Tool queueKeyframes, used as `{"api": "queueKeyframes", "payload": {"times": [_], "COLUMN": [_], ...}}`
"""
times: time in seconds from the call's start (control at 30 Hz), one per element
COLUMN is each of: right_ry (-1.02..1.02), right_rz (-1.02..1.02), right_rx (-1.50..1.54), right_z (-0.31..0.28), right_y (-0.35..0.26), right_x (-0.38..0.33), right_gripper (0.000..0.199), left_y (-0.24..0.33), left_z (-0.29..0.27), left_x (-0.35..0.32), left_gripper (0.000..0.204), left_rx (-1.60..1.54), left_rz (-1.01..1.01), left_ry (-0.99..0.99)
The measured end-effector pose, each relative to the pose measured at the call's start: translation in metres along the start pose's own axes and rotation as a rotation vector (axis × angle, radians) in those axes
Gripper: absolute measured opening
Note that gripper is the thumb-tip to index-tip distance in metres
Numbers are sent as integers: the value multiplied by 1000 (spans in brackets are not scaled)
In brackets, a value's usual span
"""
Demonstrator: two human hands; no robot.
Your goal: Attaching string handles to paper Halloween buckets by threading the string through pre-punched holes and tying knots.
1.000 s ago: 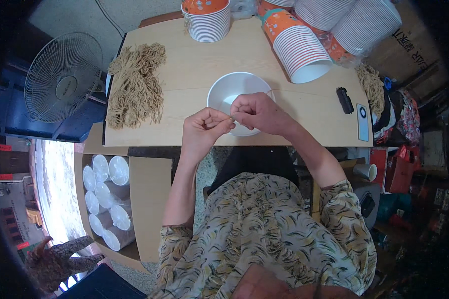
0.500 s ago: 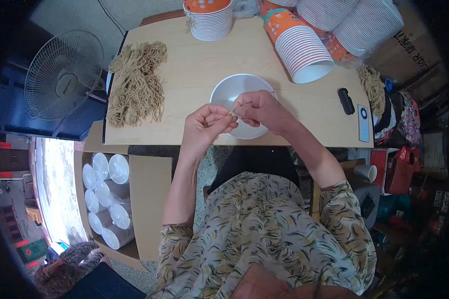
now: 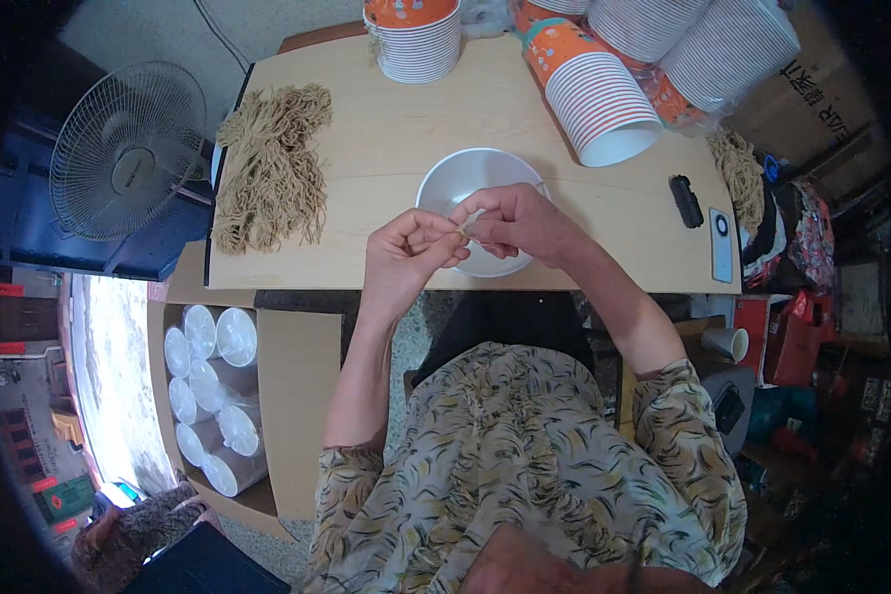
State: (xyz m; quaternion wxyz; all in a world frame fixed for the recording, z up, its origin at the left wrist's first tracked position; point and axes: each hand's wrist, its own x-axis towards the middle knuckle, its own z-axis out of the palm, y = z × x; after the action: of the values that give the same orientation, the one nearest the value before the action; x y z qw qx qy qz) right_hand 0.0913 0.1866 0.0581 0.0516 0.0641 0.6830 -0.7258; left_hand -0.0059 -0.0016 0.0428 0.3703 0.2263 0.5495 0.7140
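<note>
Hands pinching small tan piece over white round bowl (image 3: 470, 178), frame centre.
Left hand (image 3: 406, 259) and right hand (image 3: 515, 220) meet fingertip to fingertip, clamped on tan piece (image 3: 460, 232); heap of tan strings (image 3: 267, 163) lies upper left on pale wooden table (image 3: 366, 228).

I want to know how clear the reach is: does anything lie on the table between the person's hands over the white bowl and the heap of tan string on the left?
Nothing visible does. Between the left hand, the right hand over the round white bowl and the heap of tan string, only bare pale wooden tabletop shows.
</note>
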Motion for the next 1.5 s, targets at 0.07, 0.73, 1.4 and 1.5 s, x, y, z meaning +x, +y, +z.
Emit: {"api": "queueKeyframes", "payload": {"times": [0.07, 0.73, 1.4, 1.5], "right_ry": [-4, 3, 110, 144], "right_rz": [4, 19, 16, -7], "right_rx": [6, 200, 138, 108], "right_z": [-2, -3, 5, 8], "right_y": [1, 10, 3, 0], "right_x": [0, 1, -1, -2], "right_gripper": [13, 14, 12, 10], "left_y": [1, -1, 4, 3], "left_z": [1, -3, 2, -1], "left_x": [0, 0, -1, -1], "left_gripper": [8, 7, 8, 9], "left_rx": [14, 9, 80, 93], "left_rz": [-8, -15, -36, -34], "left_ry": [2, -55, -69, -79]}}
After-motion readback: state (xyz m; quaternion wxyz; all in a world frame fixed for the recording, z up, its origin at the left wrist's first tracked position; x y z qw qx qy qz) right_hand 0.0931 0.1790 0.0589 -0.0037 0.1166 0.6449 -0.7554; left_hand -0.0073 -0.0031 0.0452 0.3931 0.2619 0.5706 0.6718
